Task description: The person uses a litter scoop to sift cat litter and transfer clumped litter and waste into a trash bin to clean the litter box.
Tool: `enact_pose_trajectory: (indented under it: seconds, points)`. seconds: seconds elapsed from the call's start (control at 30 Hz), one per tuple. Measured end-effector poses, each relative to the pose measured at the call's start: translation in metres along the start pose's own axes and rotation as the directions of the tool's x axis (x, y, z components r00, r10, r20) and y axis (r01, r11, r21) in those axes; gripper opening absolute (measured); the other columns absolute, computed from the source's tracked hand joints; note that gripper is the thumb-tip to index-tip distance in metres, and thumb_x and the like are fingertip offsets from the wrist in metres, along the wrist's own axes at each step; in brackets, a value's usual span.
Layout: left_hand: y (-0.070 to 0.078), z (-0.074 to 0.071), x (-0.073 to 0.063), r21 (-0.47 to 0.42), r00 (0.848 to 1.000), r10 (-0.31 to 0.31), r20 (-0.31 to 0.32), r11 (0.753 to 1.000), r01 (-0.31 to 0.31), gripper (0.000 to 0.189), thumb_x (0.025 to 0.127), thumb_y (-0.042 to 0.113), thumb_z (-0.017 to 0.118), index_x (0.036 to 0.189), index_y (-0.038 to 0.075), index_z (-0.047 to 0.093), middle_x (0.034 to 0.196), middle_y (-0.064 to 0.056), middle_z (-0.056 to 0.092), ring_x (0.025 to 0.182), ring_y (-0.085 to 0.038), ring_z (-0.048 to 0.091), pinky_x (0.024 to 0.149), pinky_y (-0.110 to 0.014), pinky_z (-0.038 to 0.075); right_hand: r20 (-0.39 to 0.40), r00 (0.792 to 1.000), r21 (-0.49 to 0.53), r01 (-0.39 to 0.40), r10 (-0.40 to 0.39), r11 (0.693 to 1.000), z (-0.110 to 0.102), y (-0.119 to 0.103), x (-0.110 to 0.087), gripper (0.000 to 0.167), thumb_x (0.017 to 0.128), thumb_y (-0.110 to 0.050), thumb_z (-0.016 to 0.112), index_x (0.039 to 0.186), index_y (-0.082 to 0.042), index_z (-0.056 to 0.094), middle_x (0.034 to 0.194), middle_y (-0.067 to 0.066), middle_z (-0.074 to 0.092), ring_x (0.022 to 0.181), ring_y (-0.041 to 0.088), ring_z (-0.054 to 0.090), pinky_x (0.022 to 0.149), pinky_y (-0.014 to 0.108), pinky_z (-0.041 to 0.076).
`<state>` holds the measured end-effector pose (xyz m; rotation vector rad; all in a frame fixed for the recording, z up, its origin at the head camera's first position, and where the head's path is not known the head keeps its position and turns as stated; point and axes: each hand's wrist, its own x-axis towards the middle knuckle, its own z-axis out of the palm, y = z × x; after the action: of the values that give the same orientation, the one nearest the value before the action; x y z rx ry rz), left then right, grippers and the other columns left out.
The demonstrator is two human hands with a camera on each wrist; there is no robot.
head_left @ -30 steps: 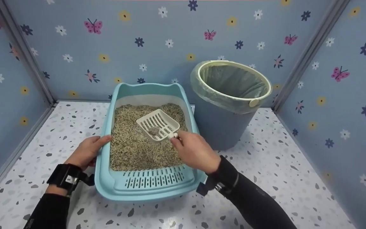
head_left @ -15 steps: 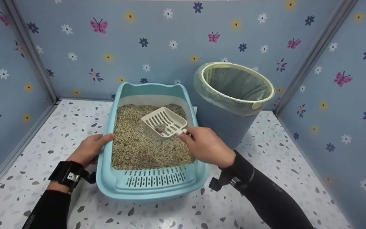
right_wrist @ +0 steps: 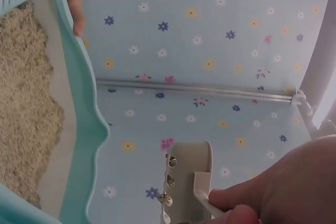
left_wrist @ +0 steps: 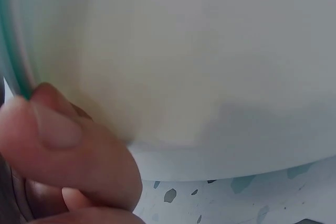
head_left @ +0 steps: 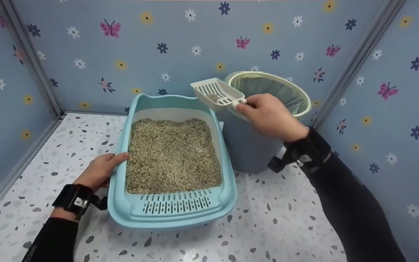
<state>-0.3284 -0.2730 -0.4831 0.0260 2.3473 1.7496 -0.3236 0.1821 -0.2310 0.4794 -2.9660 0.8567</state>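
My right hand (head_left: 273,116) grips the handle of a cream slotted litter scoop (head_left: 227,91), held level in the air by the bin's left rim. A greyish clump (head_left: 213,97) lies on the scoop's slots. The right wrist view shows the scoop (right_wrist: 191,169) from its side, bits showing through its slots. My left hand (head_left: 102,168) holds the left rim of a light blue litter box (head_left: 173,220), thumb on top and fingers under the edge. In the left wrist view the curled fingers (left_wrist: 79,150) are at that rim. Tan pellet litter (head_left: 169,156) fills the box.
A grey-blue trash bin (head_left: 249,153) with a cream rim and a pale green liner (head_left: 264,87) stands right of the box. Flowered blue panels (head_left: 180,32) enclose the back and sides. The surface below is white with grey speckles (head_left: 289,218).
My right hand has lifted the scoop with its clump up from over the litter and moved it right and back toward the bin. The left hand stays on the box rim.
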Motion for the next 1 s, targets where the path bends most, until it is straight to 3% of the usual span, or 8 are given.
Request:
enact_pose_trajectory:
  seconds: [0.1, 0.2, 0.4, 0.63, 0.8, 1.0]
  points:
    - [0.0, 0.0, 0.0, 0.008, 1.0, 0.002, -0.001, 1.0, -0.002, 0.073, 0.113, 0.06, 0.058, 0.137, -0.009, 0.057, 0.089, -0.008, 0.073, 0.052, -0.009, 0.052, 0.046, -0.026, 0.047, -0.041, 0.998, -0.021, -0.048, 0.047, 0.999, -0.022, 0.007, 0.006, 0.039, 0.116, -0.039, 0.061, 0.102, -0.006, 0.076, 0.072, -0.003, 0.048, 0.061, 0.013, 0.045, 0.054, 0.029, 0.038]
    - [0.0, 0.0, 0.0, -0.005, 1.0, 0.006, 0.004, 1.0, -0.006, 0.072, 0.113, 0.06, 0.058, 0.136, -0.009, 0.057, 0.089, -0.008, 0.073, 0.053, -0.009, 0.054, 0.046, -0.026, 0.047, -0.077, 0.993, -0.043, -0.091, 0.087, 0.995, -0.039, 0.018, 0.011, 0.043, 0.114, -0.042, 0.062, 0.096, -0.005, 0.073, 0.069, -0.005, 0.043, 0.06, 0.013, 0.042, 0.053, 0.03, 0.036]
    - [-0.001, 0.0, 0.0, -0.007, 1.0, 0.005, -0.007, 1.0, -0.005, 0.071, 0.112, 0.06, 0.059, 0.135, -0.007, 0.058, 0.087, -0.007, 0.073, 0.052, -0.009, 0.054, 0.045, -0.025, 0.044, -0.073, 0.983, -0.03, -0.17, 0.167, 0.985, -0.058, 0.044, 0.021, 0.041, 0.113, -0.044, 0.066, 0.097, -0.006, 0.073, 0.071, -0.006, 0.048, 0.061, 0.01, 0.046, 0.052, 0.028, 0.04]
    - [-0.003, 0.0, -0.001, -0.028, 1.0, 0.011, 0.008, 1.0, -0.011, 0.074, 0.113, 0.057, 0.058, 0.142, -0.011, 0.054, 0.095, -0.01, 0.075, 0.063, -0.015, 0.07, 0.049, -0.03, 0.056, -0.06, 0.98, -0.089, -0.194, 0.19, 0.977, -0.059, 0.061, 0.028, 0.037, 0.112, -0.038, 0.069, 0.102, -0.004, 0.079, 0.072, -0.005, 0.055, 0.061, 0.011, 0.051, 0.052, 0.028, 0.043]
    - [-0.003, 0.0, -0.001, -0.04, 1.0, 0.01, 0.01, 0.999, -0.009, 0.072, 0.114, 0.058, 0.058, 0.139, -0.01, 0.056, 0.093, -0.01, 0.074, 0.054, -0.009, 0.055, 0.045, -0.025, 0.046, -0.09, 0.978, -0.18, -0.2, 0.186, 0.963, -0.057, 0.063, 0.031, 0.03, 0.109, -0.031, 0.073, 0.104, -0.003, 0.081, 0.081, 0.001, 0.063, 0.067, 0.016, 0.055, 0.058, 0.033, 0.047]
    - [-0.001, -0.001, -0.001, -0.027, 1.0, 0.009, 0.007, 1.0, -0.009, 0.075, 0.113, 0.06, 0.058, 0.14, -0.009, 0.056, 0.094, -0.01, 0.075, 0.055, -0.009, 0.056, 0.046, -0.026, 0.047, -0.161, 0.979, -0.306, -0.172, 0.127, 0.936, -0.052, 0.063, 0.031, 0.015, 0.102, -0.012, 0.067, 0.097, -0.001, 0.076, 0.099, 0.014, 0.072, 0.079, 0.027, 0.059, 0.07, 0.043, 0.05]
